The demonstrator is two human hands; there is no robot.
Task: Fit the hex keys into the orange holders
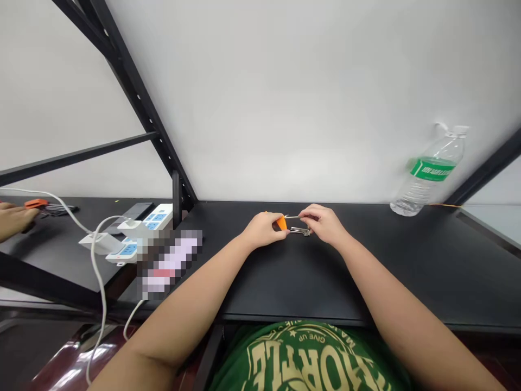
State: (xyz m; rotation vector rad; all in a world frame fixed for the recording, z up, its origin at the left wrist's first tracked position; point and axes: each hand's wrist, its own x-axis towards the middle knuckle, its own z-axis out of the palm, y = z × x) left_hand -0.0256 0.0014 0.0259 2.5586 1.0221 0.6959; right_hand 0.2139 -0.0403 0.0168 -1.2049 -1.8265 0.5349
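My left hand [264, 230] is closed around an orange hex key holder [281, 222] above the black tabletop. Between the thumb and fingers of my right hand [324, 223] is a thin metal hex key [293, 217], pointing left with its far end at the holder. Just below it, several small L-shaped hex keys [300, 231] sit side by side, their bent ends to the right; whether they rest on the table or in the holder I cannot tell. My left fingers hide most of the holder.
At right a clear water bottle [427, 171] with a green label stands by the wall. To the left are a white power strip [129, 249], cables and a blurred-out phone [173, 263]. Another person's hand [14, 220] is at far left near an orange tool holder [36, 203].
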